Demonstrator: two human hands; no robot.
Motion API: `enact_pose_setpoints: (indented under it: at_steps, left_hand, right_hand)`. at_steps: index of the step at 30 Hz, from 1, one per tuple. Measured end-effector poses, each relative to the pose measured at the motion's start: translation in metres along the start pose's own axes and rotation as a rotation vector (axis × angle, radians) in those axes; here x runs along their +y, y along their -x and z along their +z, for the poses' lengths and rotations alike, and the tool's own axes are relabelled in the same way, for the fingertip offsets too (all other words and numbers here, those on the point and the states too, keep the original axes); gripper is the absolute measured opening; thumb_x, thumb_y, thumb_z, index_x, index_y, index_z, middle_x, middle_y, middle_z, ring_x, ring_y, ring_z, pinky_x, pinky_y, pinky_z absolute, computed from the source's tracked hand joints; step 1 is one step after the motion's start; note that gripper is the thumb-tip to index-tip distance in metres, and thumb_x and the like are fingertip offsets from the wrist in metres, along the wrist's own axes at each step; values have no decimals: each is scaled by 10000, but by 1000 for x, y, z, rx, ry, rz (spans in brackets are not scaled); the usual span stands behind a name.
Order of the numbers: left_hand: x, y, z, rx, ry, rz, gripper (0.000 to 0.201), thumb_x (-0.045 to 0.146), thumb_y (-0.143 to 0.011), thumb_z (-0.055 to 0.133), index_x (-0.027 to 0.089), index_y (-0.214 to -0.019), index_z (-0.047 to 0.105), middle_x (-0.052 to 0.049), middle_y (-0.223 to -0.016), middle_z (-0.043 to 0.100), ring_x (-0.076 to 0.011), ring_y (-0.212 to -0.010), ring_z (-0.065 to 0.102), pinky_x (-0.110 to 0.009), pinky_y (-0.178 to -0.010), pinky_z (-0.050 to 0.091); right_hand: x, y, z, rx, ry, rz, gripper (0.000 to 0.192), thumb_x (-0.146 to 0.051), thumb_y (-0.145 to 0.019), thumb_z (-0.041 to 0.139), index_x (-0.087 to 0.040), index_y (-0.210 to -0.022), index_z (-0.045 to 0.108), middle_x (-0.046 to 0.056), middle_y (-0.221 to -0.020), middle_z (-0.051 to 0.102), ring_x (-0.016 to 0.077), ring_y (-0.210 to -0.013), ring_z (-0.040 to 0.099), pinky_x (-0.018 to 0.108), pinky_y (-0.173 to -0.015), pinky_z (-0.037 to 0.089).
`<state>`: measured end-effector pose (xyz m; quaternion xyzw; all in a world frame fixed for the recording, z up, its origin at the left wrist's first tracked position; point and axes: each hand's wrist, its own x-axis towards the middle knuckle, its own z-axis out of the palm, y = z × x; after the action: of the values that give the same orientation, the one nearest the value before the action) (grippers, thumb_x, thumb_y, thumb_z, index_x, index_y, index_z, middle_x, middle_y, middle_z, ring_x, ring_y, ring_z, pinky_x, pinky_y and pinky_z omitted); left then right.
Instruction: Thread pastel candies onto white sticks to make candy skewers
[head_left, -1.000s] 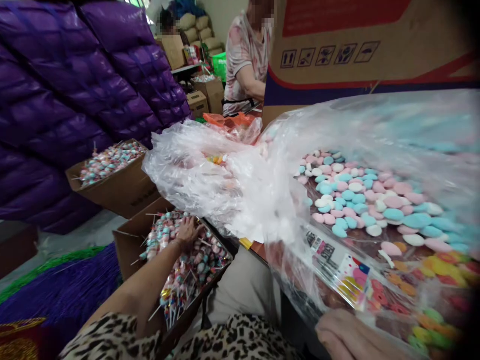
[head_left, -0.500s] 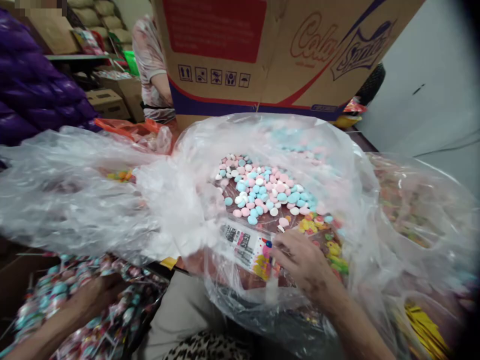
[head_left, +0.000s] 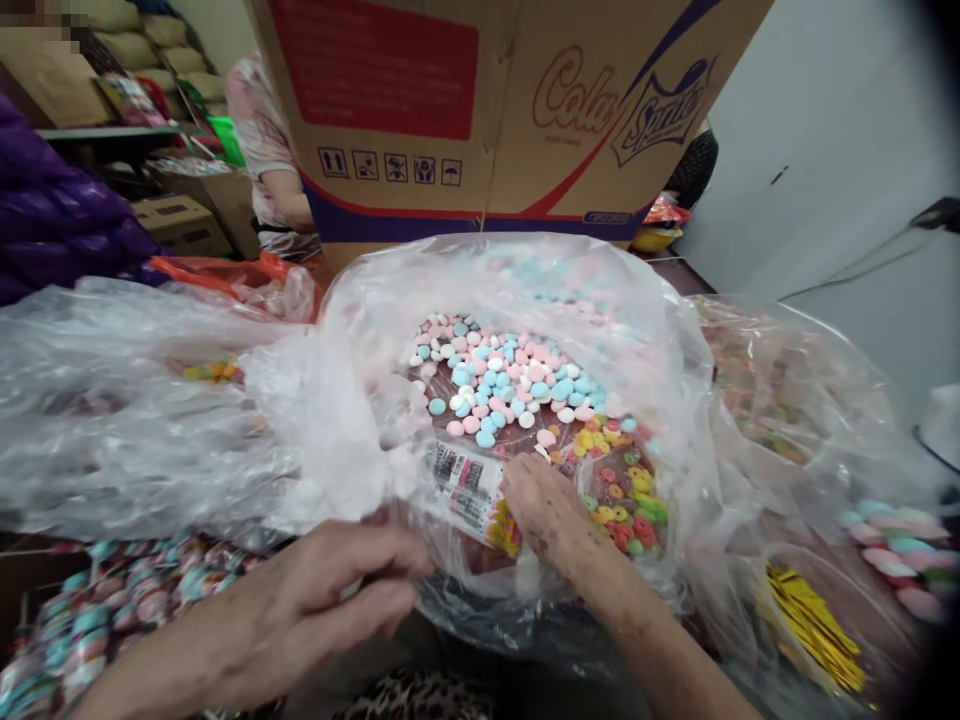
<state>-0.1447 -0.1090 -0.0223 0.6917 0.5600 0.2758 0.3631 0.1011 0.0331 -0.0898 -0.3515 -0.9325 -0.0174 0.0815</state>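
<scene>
Pale wall (head_left: 810, 150) and a tall cardboard carton (head_left: 420, 100) printed with Cola and Sprite back the table (head_left: 679, 275), with purple bundles (head_left: 60, 210) and a co-worker's pink-and-white sleeve (head_left: 259, 145) at the left. From the head camera, clear plastic sheeting (head_left: 345, 400) spreads widely, and pastel candies (head_left: 491, 380) — pink, blue and white — lie loose amid its folds. One printed plastic packet (head_left: 461, 485) lies flat just nearer than the candies, with gummy rings (head_left: 622, 520) off to its right. The right hand (head_left: 544, 505) bends down over the packet's right end; its fingertips are hidden, so I cannot tell whether they pinch or only press. The packet extends leftward from that grip. It is probably light, thin and slippery, apt to crease; a free edge or corner looks the best hold. The left hand (head_left: 337, 580) hangs apart from it, fingers parted and nothing visible in its grasp — near wrapped lollipops (head_left: 150, 590).
</scene>
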Motion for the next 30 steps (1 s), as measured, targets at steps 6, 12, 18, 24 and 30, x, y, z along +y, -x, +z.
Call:
enact_pose_setpoints:
  at_steps: [6,12,18,24,30]
  left_hand:
    - [9,-77,37,111,-67,174,209,263,-985,446,219,-1039,642,-24,-907,717,-174,-806,661,-281,-734,500]
    - [-8,-94,52,291,-190,305,181,162,-965,438,197,-992,614,-39,-862,668,-180,-797,634,-305,-720,515]
    - [-6,-116,43,346,-476,461,195,186,-965,463,153,-1082,616,-126,-1040,661,-276,-992,562,-449,-870,476]
    - [10,-129,29,-17,-224,193,100,203,-866,578,193,-766,580,15,-723,592,-164,-688,536,-291,-653,422]
    - [29,-129,29,-190,80,66,162,294,-861,586,194,-734,575,57,-635,520,-118,-572,464,-234,-530,343]
  right_hand:
    - [-7,-3,-11,46,-111,142,58,-139,-914,584,-188,-882,580,69,-909,644,217,-866,578,308,-731,439]
    - [-2,-6,-2,40,-46,84,206,-32,-914,497,-187,-829,604,60,-841,650,214,-825,574,312,-727,425]
    - [-4,-1,-24,320,2,-20,264,-99,-974,441,-188,-777,593,62,-777,604,217,-775,510,340,-726,399]
    - [-5,17,-37,509,-228,16,128,-164,-966,462,-179,-956,589,93,-921,628,226,-873,551,363,-791,456]
    - [1,36,-46,320,-901,392,196,-241,-867,568,-201,-1057,592,25,-915,651,155,-772,593,272,-683,496]
